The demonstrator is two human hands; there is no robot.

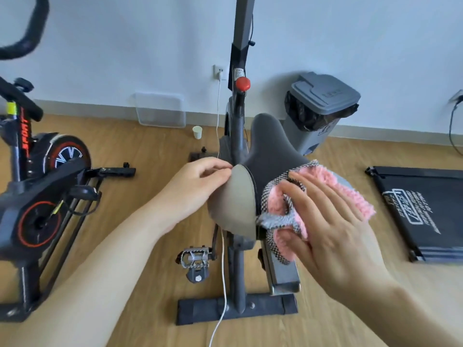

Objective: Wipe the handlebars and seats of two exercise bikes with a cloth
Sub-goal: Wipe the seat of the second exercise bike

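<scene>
text: none legible | blurred print: black mat (423,209), left bike frame (25,136)

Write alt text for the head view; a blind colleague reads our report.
The right hand presses a pink cloth on the grey bike seat while the left hand grips the seat's left edge. A second bike stands at left, a lidded bin behind.

Lone head-worn wide-angle camera looking forward and down, hovering close above the seat (270,149), facing the far wall (125,46), taking in the floor (150,284) near, a bike (37,196) left, a mat (421,209) right
</scene>
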